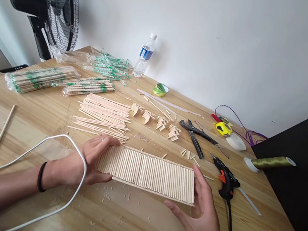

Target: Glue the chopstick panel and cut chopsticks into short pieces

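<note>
A flat panel of short wooden sticks glued side by side (147, 172) is held just above the wooden table (34, 123). My left hand (90, 160) grips its left end, thumb underneath and fingers over the top edge. Against the panel's right end rests my right hand (201, 210), fingers straight and thumb below the lower corner. A black hair tie sits on my left wrist (41, 176). A white cable (49, 141) loops over my left forearm.
A black and orange glue gun (227, 181) lies right of the panel. Pliers (196, 134), loose stick piles (103, 117), wrapped chopstick bundles (42, 78), small stepped stick pieces (156, 120), a water bottle (144, 55), tape rolls, gold thread spool (270, 162) and a fan (52, 0) lie behind.
</note>
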